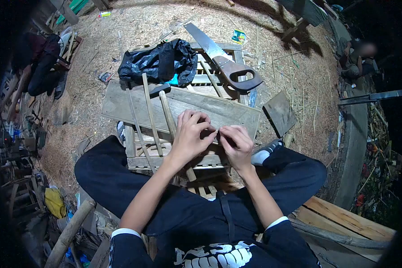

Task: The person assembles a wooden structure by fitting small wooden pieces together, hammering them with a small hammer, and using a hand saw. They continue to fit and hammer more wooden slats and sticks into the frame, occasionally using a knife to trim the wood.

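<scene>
My left hand (190, 134) and my right hand (236, 144) meet just over the near edge of the wide grey weathered wooden plank (120, 105) lying across the slatted wooden crate (143, 161) between my knees. Both sets of fingers are curled narrow, tips pinched together on something small at the spot where the hands touch; it is too tiny to name. That spot sits at 3 o'clock from my left hand and 9 o'clock from my right, both equally close. The plank's long axis runs from 10 o'clock to 4 o'clock. Thin pale bamboo strips (150, 111) lie across it toward 12 o'clock, just left of my left hand. Farther, at 12 o'clock, a crumpled black plastic bag (158, 62) and a hand saw with brown wooden handle (223, 58) rest on the crate's far end.
</scene>
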`<state>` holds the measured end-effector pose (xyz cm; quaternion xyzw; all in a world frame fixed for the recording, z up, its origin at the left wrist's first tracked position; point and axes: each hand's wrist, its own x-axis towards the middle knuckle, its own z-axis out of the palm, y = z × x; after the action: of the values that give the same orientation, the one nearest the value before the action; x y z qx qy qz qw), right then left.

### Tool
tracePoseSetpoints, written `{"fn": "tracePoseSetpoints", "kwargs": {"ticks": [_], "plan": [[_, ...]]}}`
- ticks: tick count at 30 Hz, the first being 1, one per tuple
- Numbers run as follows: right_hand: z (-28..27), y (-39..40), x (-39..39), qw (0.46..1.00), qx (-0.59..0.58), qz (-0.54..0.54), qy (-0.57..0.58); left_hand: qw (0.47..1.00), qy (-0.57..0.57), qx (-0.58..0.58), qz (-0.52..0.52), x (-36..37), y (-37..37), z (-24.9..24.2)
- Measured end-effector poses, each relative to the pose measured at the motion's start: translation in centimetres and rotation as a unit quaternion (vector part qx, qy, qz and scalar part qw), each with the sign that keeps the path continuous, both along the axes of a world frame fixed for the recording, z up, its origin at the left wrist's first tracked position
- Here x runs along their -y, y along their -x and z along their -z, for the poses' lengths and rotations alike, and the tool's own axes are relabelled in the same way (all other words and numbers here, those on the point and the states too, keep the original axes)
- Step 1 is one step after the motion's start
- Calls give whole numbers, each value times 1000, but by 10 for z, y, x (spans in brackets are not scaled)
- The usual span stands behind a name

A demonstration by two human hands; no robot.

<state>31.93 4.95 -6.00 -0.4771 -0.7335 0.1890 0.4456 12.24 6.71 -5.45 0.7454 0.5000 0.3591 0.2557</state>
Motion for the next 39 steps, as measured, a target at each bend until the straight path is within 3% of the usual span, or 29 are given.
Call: {"fn": "tracePoseSetpoints", "kwargs": {"ticks": [30,39], "plan": [[12,0,-3,994,53,-21,-99,1000,-19,-20,5,-1,-1,-4],[9,-2,-1,998,25,-22,-59,999,-30,-24,-5,0,-2,-1]]}}
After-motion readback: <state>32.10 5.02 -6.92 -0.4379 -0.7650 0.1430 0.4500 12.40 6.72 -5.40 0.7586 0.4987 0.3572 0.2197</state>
